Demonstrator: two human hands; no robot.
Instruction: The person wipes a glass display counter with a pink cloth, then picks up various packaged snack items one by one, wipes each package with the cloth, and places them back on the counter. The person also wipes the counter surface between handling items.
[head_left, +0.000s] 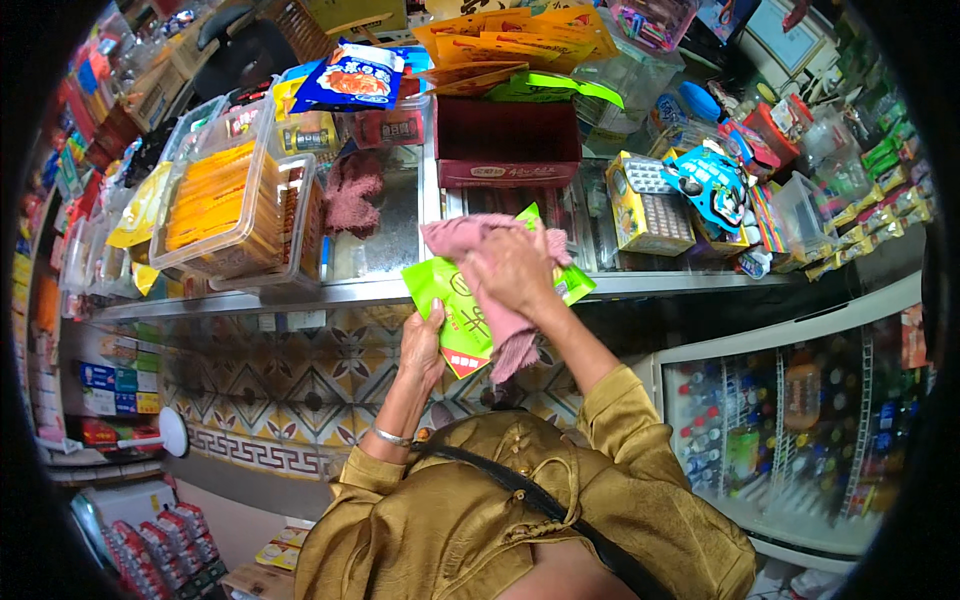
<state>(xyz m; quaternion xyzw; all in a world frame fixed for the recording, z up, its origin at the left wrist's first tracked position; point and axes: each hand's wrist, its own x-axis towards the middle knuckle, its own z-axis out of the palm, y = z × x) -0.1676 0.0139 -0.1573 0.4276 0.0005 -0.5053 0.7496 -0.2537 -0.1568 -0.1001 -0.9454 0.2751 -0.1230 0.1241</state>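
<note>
A bright green snack packet (459, 330) with a red corner lies tilted in front of the counter edge. My left hand (424, 341) grips its lower left side, thumb on top. On the packet's face my right hand (510, 270) presses a pink cloth (504, 319), which hangs down over the packet's right part. Just beyond them stands an open, dark red cardboard box (508, 176), its inside dark. Behind that box are orange packets (517, 45) and another green packet (559, 86). A second pink cloth (354, 196) rests on the glass counter to the left.
Clear plastic tubs (217, 202) with orange packets stand at the left. Right of the box are a yellow carton (649, 202) and a blue bag (709, 187). The counter's metal edge (360, 291) runs across. A glass-door drinks fridge (780, 427) stands at lower right, above a patterned tile floor (285, 375).
</note>
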